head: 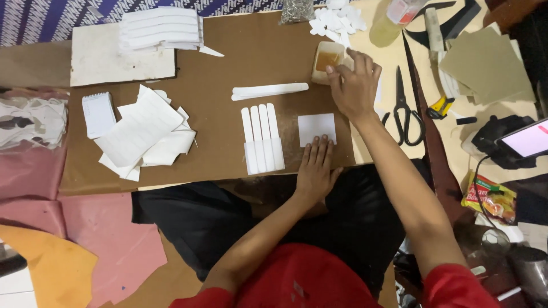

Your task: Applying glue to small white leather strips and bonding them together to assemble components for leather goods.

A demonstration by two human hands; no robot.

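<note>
Left hand (315,169) lies flat, palm down and fingers stretched out, on the near edge of the brown board (228,63), its fingertips touching the lower edge of a small white square of paper (317,128) and gripping nothing. Right hand (355,81) reaches up and across, fingers curled loosely over the small tub of amber glue (327,59); the fingertips sit at the tub's rim, and whether they pinch anything is too hard to tell from here.

Just left of the white square, four white strips (261,138) lie side by side, upright and touching one another. Above them, two longer white strips (269,90) lie crosswise, well apart from the hands. Farther left there's a loose heap of white cut sheets (145,134), and beside it a small white pad (98,114). At the top left, a white slab (103,63) carries a stack of white strips (161,27).

Out to the right of the reaching hand, black scissors (403,111) rest on the tan surface, blades pointing away. Past them lies a pile of olive-brown sheets (485,65), and a phone (528,138) with a lit screen sits at the far right edge. Behind the tub, small white cut pieces (337,20) are scattered.
</note>
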